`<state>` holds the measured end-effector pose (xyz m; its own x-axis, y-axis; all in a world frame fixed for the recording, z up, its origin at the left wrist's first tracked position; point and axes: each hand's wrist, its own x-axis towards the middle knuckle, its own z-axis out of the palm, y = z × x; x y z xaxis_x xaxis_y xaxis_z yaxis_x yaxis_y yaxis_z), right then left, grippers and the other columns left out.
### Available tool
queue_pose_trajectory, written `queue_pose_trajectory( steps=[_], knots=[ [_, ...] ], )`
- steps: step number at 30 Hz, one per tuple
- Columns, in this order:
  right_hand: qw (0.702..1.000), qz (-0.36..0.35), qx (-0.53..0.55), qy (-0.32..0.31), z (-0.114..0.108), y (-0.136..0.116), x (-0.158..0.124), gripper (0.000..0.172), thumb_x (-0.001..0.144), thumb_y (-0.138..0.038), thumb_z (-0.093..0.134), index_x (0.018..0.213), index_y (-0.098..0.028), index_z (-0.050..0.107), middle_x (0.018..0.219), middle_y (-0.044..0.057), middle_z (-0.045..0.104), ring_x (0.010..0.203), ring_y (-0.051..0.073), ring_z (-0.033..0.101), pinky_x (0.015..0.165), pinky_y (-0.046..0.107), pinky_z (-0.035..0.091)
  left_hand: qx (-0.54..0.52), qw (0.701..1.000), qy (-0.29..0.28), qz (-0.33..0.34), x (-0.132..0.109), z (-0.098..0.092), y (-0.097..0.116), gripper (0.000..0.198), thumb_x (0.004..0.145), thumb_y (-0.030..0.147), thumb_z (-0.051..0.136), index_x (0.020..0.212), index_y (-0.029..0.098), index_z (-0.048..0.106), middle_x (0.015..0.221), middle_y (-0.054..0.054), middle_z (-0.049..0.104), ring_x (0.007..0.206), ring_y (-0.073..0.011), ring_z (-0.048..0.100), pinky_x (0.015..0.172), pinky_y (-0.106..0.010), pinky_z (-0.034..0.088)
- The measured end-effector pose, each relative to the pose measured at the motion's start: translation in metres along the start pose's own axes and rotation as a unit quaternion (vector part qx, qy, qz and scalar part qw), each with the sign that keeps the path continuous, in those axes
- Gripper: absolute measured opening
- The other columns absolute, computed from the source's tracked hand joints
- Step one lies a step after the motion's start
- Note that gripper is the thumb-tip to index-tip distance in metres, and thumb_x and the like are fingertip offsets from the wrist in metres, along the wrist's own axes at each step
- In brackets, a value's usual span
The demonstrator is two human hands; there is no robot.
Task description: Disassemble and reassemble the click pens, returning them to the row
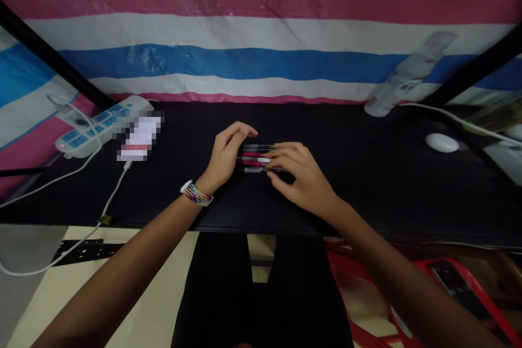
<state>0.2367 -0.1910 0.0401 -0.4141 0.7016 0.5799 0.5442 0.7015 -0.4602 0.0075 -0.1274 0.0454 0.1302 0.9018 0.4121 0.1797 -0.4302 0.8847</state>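
Observation:
A row of several pens (253, 159), some with dark and some with pink grips, lies side by side on the black table in front of me. My left hand (227, 153) stands on its edge at the pens' left ends, its fingers stretched and slightly curved. A multicoloured woven band (197, 193) circles that wrist. From the right, my right hand (299, 173) reaches over the pens with fingers spread and their tips on or close to them. It hides the pens' right ends.
On the black table (346, 196), a white power strip (87, 138) and a blurred-out phone (141, 138) with a cable are at left. A clear bottle (402, 87) and a white mouse (441, 142) are at right. Behind hangs a striped sheet (261, 62).

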Motion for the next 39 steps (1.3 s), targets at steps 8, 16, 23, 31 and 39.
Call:
queue_pose_trajectory(
  steps=[8, 16, 23, 31, 39],
  knots=[
    [0.984, 0.140, 0.075, 0.078, -0.013, 0.045, 0.058, 0.011, 0.102, -0.034, 0.080, 0.102, -0.026, 0.088, 0.093, 0.005, 0.083, 0.087, 0.026, 0.075, 0.086, 0.041, 0.059, 0.062, 0.993, -0.076, 0.068, 0.039, -0.002, 0.004, 0.016, 0.102, 0.036, 0.080, 0.099, 0.020, 0.084, 0.096, -0.005, 0.084, 0.091, -0.0209, 0.075, 0.089, -0.035, 0.056],
    [0.869, 0.317, 0.368, 0.094, -0.006, 0.106, 0.090, 0.017, 0.091, -0.037, 0.089, 0.100, -0.023, 0.084, 0.094, 0.006, 0.083, 0.071, 0.015, 0.069, 0.070, 0.031, 0.062, 0.052, 0.998, -0.015, 0.032, 0.084, -0.001, -0.042, 0.006, 0.095, 0.021, 0.083, 0.100, 0.019, 0.081, 0.104, -0.007, 0.084, 0.094, -0.0199, 0.075, 0.092, -0.035, 0.056],
    [0.868, 0.324, 0.371, 0.072, 0.005, 0.118, 0.078, 0.029, 0.084, -0.040, 0.098, 0.103, -0.022, 0.086, 0.092, 0.006, 0.083, 0.073, 0.016, 0.073, 0.068, 0.032, 0.066, 0.013, 0.999, -0.035, -0.009, 0.079, -0.001, -0.062, 0.011, 0.096, 0.029, 0.080, 0.089, 0.021, 0.077, 0.082, -0.003, 0.077, 0.080, -0.0176, 0.071, 0.080, -0.033, 0.055],
    [0.857, 0.309, 0.405, 0.076, 0.009, 0.122, 0.076, 0.030, 0.076, -0.037, 0.101, 0.099, -0.021, 0.089, 0.088, 0.004, 0.082, 0.073, 0.016, 0.075, 0.078, 0.036, 0.070, 0.060, 0.997, -0.049, -0.013, 0.081, -0.005, -0.068, 0.037, 0.103, 0.048, 0.074, 0.074, 0.024, 0.071, 0.068, -0.001, 0.066, 0.065, -0.0167, 0.057, 0.066, -0.034, 0.045],
    [0.838, 0.295, 0.451, 0.090, 0.011, 0.125, 0.076, 0.034, 0.075, -0.039, 0.106, 0.099, -0.021, 0.090, 0.090, 0.004, 0.084, 0.076, 0.016, 0.077, 0.080, 0.034, 0.071, 0.011, 1.000, -0.006, 0.002, 0.081, -0.003, -0.064, 0.035, 0.092, 0.057, 0.091, 0.091, 0.024, 0.079, 0.076, -0.001, 0.072, 0.067, -0.0153, 0.062, 0.067, -0.031, 0.050]
  ],
)
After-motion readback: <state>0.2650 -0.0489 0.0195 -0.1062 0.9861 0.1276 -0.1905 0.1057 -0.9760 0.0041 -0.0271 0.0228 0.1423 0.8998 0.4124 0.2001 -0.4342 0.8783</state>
